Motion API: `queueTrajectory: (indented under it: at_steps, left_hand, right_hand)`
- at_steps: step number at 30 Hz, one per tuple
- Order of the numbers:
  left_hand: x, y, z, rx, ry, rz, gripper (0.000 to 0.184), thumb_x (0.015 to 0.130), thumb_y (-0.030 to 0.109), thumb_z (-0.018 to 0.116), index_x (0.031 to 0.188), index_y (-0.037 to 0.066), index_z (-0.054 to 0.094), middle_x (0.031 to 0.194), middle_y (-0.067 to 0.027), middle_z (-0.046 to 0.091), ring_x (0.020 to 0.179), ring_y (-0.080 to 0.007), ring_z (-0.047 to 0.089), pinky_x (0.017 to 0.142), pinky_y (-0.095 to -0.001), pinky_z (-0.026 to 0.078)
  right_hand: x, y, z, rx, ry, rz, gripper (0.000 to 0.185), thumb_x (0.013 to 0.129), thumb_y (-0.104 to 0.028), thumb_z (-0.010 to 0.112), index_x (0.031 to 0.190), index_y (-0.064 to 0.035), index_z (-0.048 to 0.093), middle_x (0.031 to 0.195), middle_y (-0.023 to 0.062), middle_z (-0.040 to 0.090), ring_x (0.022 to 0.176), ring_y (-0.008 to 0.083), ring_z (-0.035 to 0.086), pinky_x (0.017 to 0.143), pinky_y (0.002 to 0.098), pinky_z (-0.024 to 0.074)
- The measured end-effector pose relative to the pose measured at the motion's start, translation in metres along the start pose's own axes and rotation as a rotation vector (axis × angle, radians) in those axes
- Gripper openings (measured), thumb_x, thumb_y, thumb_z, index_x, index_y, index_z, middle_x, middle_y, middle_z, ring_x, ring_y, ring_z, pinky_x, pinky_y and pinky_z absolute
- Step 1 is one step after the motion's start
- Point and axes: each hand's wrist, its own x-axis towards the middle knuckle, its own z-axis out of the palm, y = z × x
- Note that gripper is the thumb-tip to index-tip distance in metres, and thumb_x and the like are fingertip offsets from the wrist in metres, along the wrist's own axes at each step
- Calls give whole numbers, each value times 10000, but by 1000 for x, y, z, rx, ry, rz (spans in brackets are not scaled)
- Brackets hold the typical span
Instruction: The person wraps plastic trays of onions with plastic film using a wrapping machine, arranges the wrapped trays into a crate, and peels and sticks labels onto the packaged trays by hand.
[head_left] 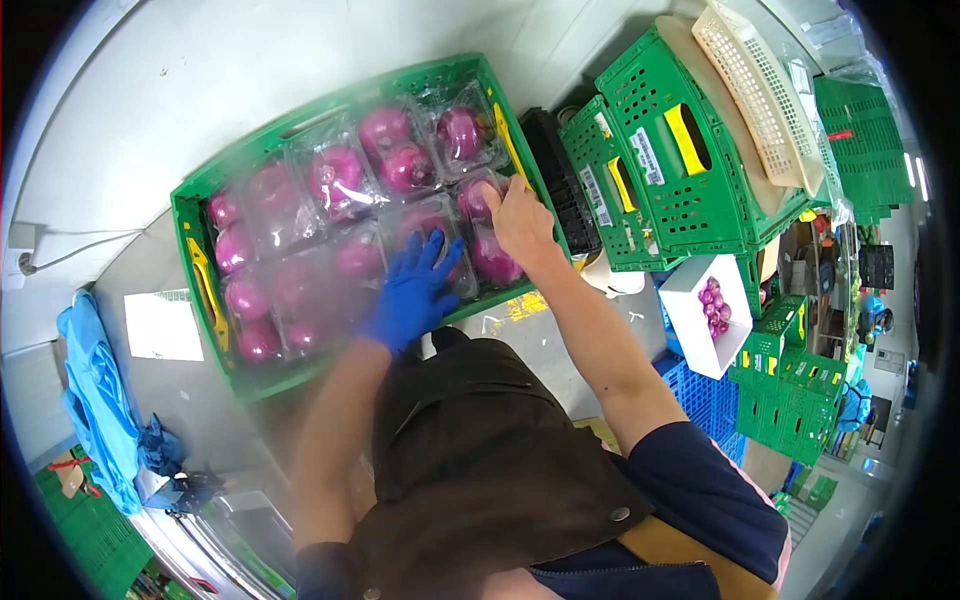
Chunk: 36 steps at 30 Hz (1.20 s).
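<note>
A green crate (pixel 335 108) with yellow side handles holds clear plastic packs of red onions in rows. My left hand (pixel 410 292), in a blue glove, lies with its fingers spread over a pack near the crate's lower right part. My bare right hand (pixel 524 228) is at the right end of the crate, with bent fingers and thumb on the upper edge of a clear pack of red onions (pixel 493 258). Farther up in that corner sits another pack with a red onion (pixel 460 133). Glare blurs the packs on the left.
Stacked green crates (pixel 660 150) stand to the right, with a cream basket (pixel 757 95) on top. Below them is a white box (pixel 697 318) of small red onions, above blue crates (pixel 700 398). Blue plastic sheeting (pixel 103 390) hangs at left.
</note>
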Motion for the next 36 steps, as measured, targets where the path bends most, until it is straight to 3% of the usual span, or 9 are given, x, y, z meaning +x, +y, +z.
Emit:
queueTrajectory:
  at_steps: [9, 13, 17, 20, 23, 28, 30, 34, 36]
  left_hand:
    - [5, 6, -7, 79, -66, -27, 771, 800, 228, 629, 1477, 231, 262, 1531, -147, 227, 1399, -412, 196, 1094, -533, 255]
    - [8, 2, 3, 124, -31, -19, 875, 736, 239, 690, 1483, 271, 237, 1523, -140, 251, 1390, -415, 223, 1085, -513, 285]
    - [9, 5, -4, 162, -44, -24, 822, 752, 248, 668, 1471, 247, 270, 1512, -151, 271, 1379, -417, 248, 1065, -531, 304]
    - [16, -2, 14, 156, 42, 2, 708, 765, 200, 650, 1417, 167, 375, 1477, -186, 315, 1350, -424, 299, 1031, -552, 331]
    - [17, -10, 32, 70, 247, 18, 593, 751, 138, 619, 1323, 74, 477, 1441, -218, 338, 1322, -445, 323, 1019, -593, 316]
    - [-10, -15, 15, -115, 274, 16, 757, 755, 281, 682, 1424, 135, 359, 1422, -200, 368, 1308, -420, 354, 1025, -523, 352]
    - [-30, -15, 15, -343, 368, 3, 652, 812, 255, 643, 1400, 116, 398, 1349, -188, 461, 1245, -374, 452, 1019, -465, 378]
    - [-123, -14, -56, -985, 404, -155, 382, 930, 195, 532, 1282, 48, 547, 1174, -136, 623, 1100, -219, 593, 977, -338, 427]
    - [-169, -26, -60, -1028, 670, -211, 329, 896, 116, 590, 1217, 47, 601, 1108, -117, 662, 1008, -203, 634, 876, -314, 490]
  right_hand:
    - [40, 72, 79, 373, -166, 58, 671, 972, -509, 283, 1163, 64, 574, 1147, 286, 590, 1069, 468, 548, 936, 490, 416]
    - [32, 33, 37, 177, -279, 192, 710, 971, -502, 258, 1062, 106, 613, 1124, 345, 568, 1119, 444, 527, 980, 470, 389]
    - [-22, 0, 14, 12, 129, -64, 522, 893, -359, 540, 1172, 80, 494, 1151, 311, 547, 1141, 460, 494, 974, 511, 389]
    - [-43, 3, 31, 6, 134, -357, 588, 847, -301, 628, 1252, 79, 437, 1301, 320, 439, 1238, 471, 400, 1033, 488, 348]
    - [-30, 36, 52, 25, -98, -477, 762, 866, -323, 608, 1407, 89, 263, 1454, 300, 267, 1365, 421, 250, 1143, 444, 178]
    - [-25, 37, 30, -106, -172, -431, 692, 882, -257, 597, 1401, 68, 273, 1418, 308, 315, 1327, 436, 303, 1111, 446, 251]
    - [-32, -10, 15, -204, 25, -521, 553, 885, -197, 596, 1342, 38, 392, 1320, 249, 467, 1206, 382, 474, 1017, 427, 377]
    - [-67, -188, 16, 530, -195, -682, 317, 879, -127, 618, 1171, -12, 579, 1082, 148, 629, 970, 224, 614, 850, 323, 476]
    - [-89, -270, 41, 724, -381, -837, 224, 871, -94, 643, 1085, -29, 633, 935, 80, 661, 820, 140, 631, 715, 261, 496]
